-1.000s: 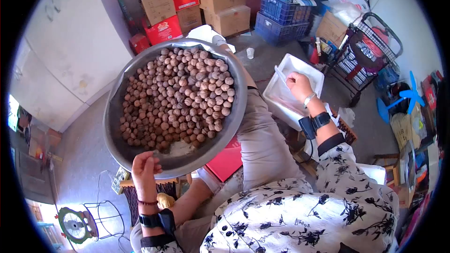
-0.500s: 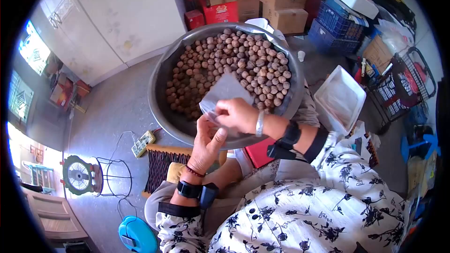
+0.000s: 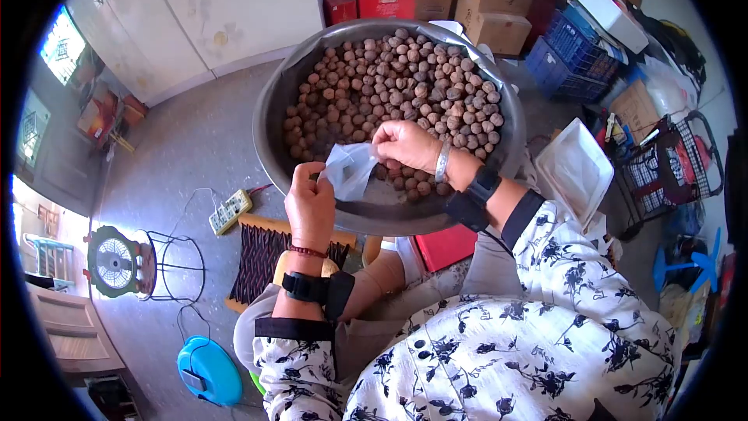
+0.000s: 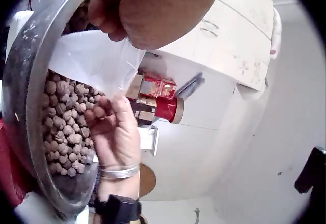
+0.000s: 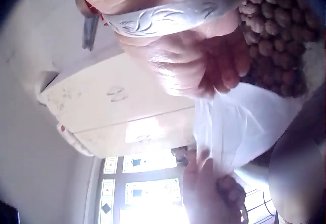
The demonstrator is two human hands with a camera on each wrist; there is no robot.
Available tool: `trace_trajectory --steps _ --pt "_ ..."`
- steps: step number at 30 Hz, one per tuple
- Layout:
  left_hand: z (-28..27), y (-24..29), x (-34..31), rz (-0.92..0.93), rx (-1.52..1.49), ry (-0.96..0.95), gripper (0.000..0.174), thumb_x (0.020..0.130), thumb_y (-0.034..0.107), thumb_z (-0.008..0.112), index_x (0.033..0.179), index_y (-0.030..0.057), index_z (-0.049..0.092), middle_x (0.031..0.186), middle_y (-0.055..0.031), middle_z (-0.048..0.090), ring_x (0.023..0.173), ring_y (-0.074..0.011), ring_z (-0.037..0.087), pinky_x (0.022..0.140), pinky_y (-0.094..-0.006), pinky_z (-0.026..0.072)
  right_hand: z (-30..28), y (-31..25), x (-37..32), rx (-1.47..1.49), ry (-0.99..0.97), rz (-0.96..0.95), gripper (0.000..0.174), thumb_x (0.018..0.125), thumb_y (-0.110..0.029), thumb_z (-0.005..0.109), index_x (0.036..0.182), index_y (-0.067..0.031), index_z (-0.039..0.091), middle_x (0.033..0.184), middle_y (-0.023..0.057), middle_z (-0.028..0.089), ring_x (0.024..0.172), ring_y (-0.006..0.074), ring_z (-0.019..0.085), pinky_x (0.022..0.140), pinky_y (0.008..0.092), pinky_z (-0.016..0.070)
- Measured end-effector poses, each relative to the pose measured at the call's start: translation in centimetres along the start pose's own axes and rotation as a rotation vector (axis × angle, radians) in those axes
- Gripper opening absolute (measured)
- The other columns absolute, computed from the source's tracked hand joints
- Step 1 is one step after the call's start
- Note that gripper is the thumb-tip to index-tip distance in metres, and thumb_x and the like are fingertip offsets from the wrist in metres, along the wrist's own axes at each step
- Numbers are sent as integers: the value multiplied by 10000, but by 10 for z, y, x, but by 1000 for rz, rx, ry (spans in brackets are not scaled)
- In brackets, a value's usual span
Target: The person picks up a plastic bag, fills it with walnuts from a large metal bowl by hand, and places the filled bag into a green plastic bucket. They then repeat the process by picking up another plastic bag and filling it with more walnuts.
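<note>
The left hand (image 3: 310,209) and right hand (image 3: 409,146) pinch a plastic bag (image 3: 351,171); it looks empty, with walnuts (image 3: 421,91) still loose in the basin (image 3: 389,221).

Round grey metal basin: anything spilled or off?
Nothing stands out. The visible wrinkled brown nuts all lie inside the grey metal basin, none seen outside it. The left hand and right hand pinch a translucent white plastic bag, no tear visible.

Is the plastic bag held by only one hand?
No, the left hand and the right hand both pinch the plastic bag.
</note>
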State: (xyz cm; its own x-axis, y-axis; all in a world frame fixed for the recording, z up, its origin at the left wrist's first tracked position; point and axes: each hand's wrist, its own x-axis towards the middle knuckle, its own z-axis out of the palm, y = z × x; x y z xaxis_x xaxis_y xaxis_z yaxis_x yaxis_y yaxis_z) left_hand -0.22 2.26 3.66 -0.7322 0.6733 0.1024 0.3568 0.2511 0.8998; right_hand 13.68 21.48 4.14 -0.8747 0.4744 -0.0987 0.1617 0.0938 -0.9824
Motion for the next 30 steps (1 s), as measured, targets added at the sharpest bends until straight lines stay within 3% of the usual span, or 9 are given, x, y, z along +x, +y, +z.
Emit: trace_trajectory --steps 2,4,6,8,15,19,25,28,30 --pt "2 -9 4 -3 -28 2 132 878 56 583 1002 68 627 614 -93 600 549 -141 571 528 -310 448 -3 17 0 18 -95 188 221 937 -266 660 918 -46 638 783 43 667 622 101 615 539 236 511" --pt "5 -14 5 -6 -57 5 129 870 52 595 988 69 645 589 -62 586 537 -85 534 515 -279 431 -8 44 2 -326 -159 238 326 892 -361 686 889 -37 652 804 67 694 601 154 628 555 306 526" --pt "9 -15 4 -22 -99 8 129 864 47 601 968 73 673 589 -30 577 540 -60 511 504 -272 424 -20 86 6 -1000 -283 151 335 748 -346 716 918 -56 714 942 131 722 810 319 682 753 396 541" --pt "14 -19 6 -33 -130 2 125 879 59 610 979 70 683 602 -9 587 535 -55 501 501 -257 418 -24 108 2 -1187 -425 183 340 734 -288 716 1003 -80 726 986 140 719 944 340 674 809 401 533" --pt "14 -12 7 -159 -384 -117 130 956 164 607 1015 66 668 635 48 546 486 -39 478 396 -204 325 -20 111 -2 -1211 -644 266 508 713 -226 756 1193 -91 661 1110 145 699 1009 319 669 841 407 531" --pt "11 -10 5 -174 -406 -118 122 933 112 623 1011 27 662 638 25 588 522 -42 497 470 -213 394 -16 120 -8 -986 -600 384 516 708 -194 760 1199 -83 648 1062 155 705 993 308 672 829 393 536" --pt "14 -11 4 -192 -370 -103 118 932 119 628 1004 35 668 647 23 601 523 -40 497 469 -214 391 -2 81 -25 -876 -588 507 432 707 -173 752 1110 -74 630 1025 144 696 898 271 663 754 388 533" --pt "17 -15 5 -144 -393 -101 118 929 128 634 990 36 676 653 18 613 531 -40 508 480 -215 406 -5 78 -21 -898 -595 501 301 730 -171 724 1000 -61 649 900 120 698 782 242 655 674 374 524" --pt "17 -15 6 -102 -288 -75 124 919 131 642 981 33 688 658 10 625 539 -43 523 503 -220 430 -8 73 -16 -854 -348 289 324 721 -262 723 971 -59 682 929 148 709 831 279 671 737 376 530"
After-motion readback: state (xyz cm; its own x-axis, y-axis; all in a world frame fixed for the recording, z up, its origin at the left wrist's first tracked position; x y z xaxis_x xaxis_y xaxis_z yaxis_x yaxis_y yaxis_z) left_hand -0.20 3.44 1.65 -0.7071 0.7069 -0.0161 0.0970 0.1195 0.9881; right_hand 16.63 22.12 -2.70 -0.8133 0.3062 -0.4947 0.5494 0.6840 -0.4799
